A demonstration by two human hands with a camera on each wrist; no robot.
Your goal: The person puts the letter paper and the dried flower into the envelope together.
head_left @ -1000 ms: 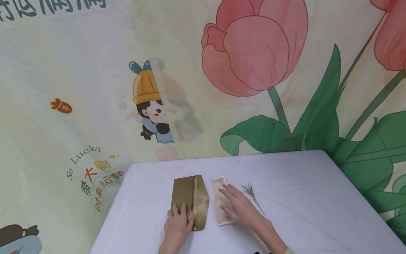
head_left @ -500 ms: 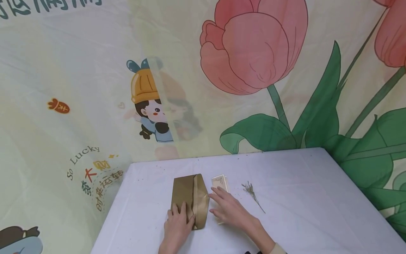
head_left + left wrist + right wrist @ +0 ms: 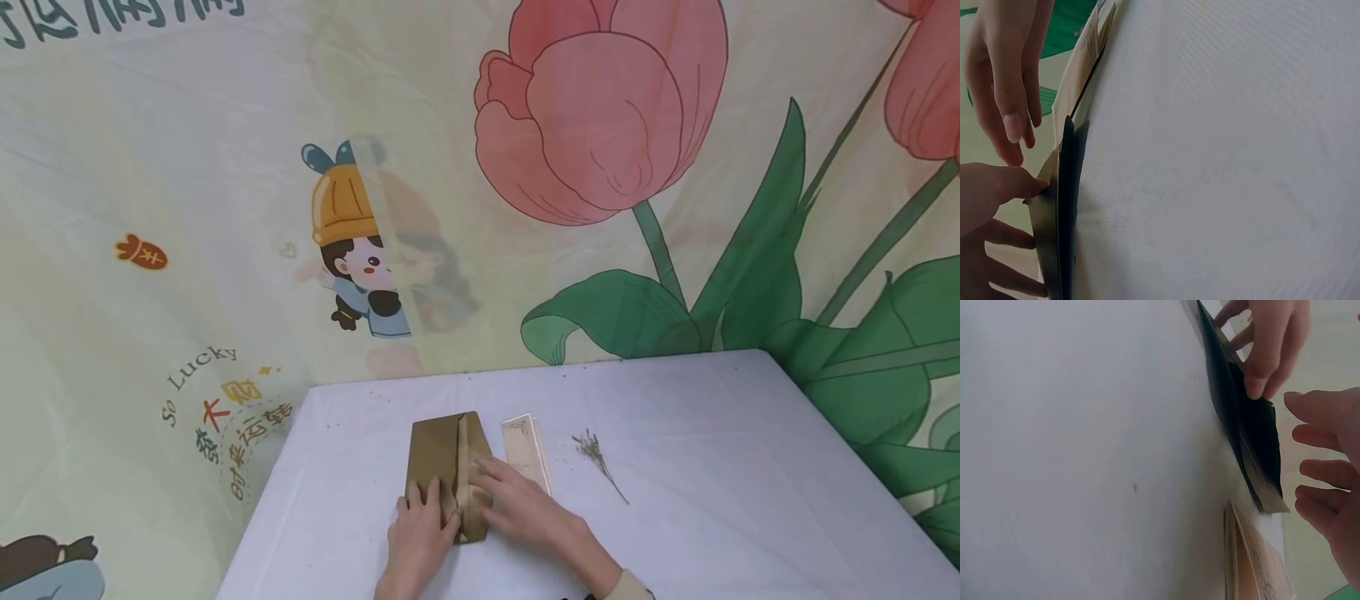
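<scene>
Gold envelope [image 3: 433, 446]: head-view 6 o'clock | left hand [image 3: 422, 527] spread, pressing it | right hand [image 3: 528, 507] wide over flap [image 3: 477, 432] | we judge: slack left press could skid envelope into card [image 3: 523, 442] at its 3 o'clock

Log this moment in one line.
left hand: rests on envelope | right hand: over open flap | card: beside envelope | sprig: right of card

The envelope [image 3: 433, 450] is showing dull gold, the card [image 3: 519, 435] cream with dark linework, the table [image 3: 337, 467] white, the backdrop [image 3: 450, 92] pink tulips [image 3: 603, 125].
</scene>
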